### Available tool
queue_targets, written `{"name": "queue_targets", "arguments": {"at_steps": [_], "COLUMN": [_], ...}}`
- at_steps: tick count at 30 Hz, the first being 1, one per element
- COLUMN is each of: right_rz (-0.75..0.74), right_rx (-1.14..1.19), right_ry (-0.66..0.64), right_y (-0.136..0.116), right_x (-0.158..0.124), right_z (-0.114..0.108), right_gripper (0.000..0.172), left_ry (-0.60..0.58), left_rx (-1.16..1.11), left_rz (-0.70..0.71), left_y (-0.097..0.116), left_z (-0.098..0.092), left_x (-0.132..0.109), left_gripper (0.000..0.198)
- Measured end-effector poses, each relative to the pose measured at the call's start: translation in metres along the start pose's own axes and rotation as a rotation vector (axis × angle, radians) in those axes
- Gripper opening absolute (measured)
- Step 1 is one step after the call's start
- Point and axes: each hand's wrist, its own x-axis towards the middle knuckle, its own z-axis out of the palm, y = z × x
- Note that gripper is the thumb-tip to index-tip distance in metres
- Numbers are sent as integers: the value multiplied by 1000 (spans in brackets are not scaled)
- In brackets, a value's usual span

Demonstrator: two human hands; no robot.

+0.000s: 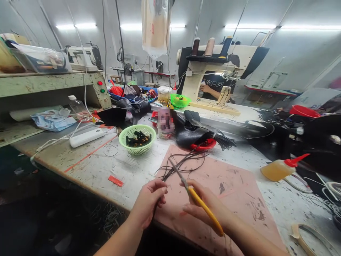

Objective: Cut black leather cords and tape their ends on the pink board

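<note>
My right hand (pixel 206 201) grips a pair of yellow-handled scissors (pixel 205 209), their blades pointing up and left over the pink sheet. My left hand (pixel 150 199) is closed in a pinch around dark thin cords (pixel 177 169). These cords fan out in loops on the sheet beyond the fingers, and an end hangs below the hand. The scissor blades cross above the cords; whether they touch cannot be told. A black leather piece with a tasselled end (pixel 197 133) lies past the cords, partly over a red basket (pixel 206 145).
A pale green basket (pixel 123 140) of small black and gold parts stands left of the cords. A glue bottle (pixel 277 170) lies at the right, near a tape roll (pixel 314 241). Behind stands a sewing machine (pixel 191 76); another person's arm (pixel 213 91) shows through it.
</note>
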Motion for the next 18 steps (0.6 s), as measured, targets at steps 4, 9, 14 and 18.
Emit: {"name": "queue_targets", "arguments": {"at_steps": [4, 9, 14, 18], "right_rz": [-104, -166, -144, -16], "right_rx": [74, -45, -123, -149], "right_ry": [161, 236, 411, 722], "right_y": [-1, 4, 23, 56], "right_x": [-7, -24, -41, -53], "right_z": [4, 6, -37, -113], "right_gripper": [43, 37, 31, 44], "left_ry": [-196, -281, -370, -291], "left_rx": [76, 136, 416, 640], "left_rz": [-63, -137, -180, -128], "left_y": [-8, -14, -18, -22], "left_z": [21, 39, 31, 6], "left_x": [-14, -22, -20, -10], "left_gripper": [17, 20, 29, 35]}}
